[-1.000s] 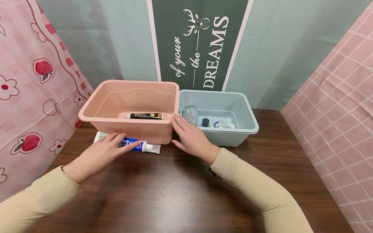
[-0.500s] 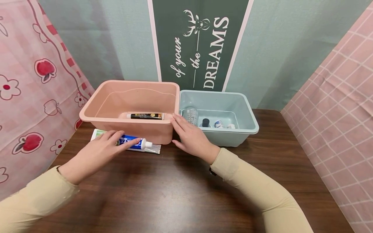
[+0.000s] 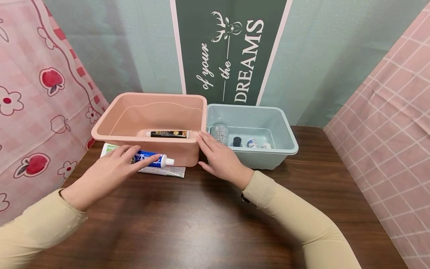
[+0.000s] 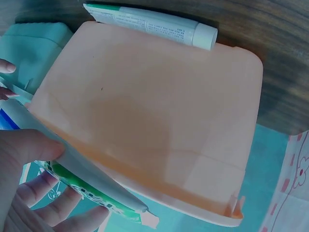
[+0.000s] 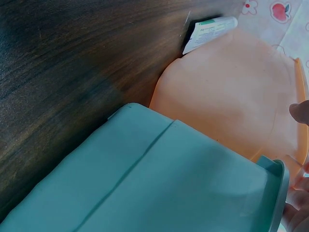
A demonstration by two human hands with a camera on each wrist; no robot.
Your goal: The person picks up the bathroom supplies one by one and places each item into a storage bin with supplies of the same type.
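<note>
My left hand (image 3: pixel 109 170) pinches a blue, white and green toothpaste tube (image 3: pixel 151 158), thumb on the near side and fingers on the far side. The tube is raised in front of the pink bin's wall (image 3: pixel 183 153), its white cap pointing right. Below it, a second, white-and-green tube (image 4: pixel 154 26) lies on the table along the bin's base. My right hand (image 3: pixel 223 158) touches the rims where the pink bin meets the light blue bin (image 3: pixel 258 160); its fingertips are partly cut off in the right wrist view. A black tube (image 3: pixel 169 134) lies inside the pink bin.
In the light blue bin are a clear bottle (image 3: pixel 220 133), a black-capped item (image 3: pixel 237 141) and small white-and-blue items (image 3: pixel 252 143). Both bins stand at the back of the brown wooden table (image 3: pixel 215 224), against a green curtain (image 3: pixel 329 48). Pink cloths hang at either side.
My left hand has lifted the blue toothpaste tube off the other tube, moving it slightly up and left, so more of the lower tube shows. My right hand has stayed in place.
</note>
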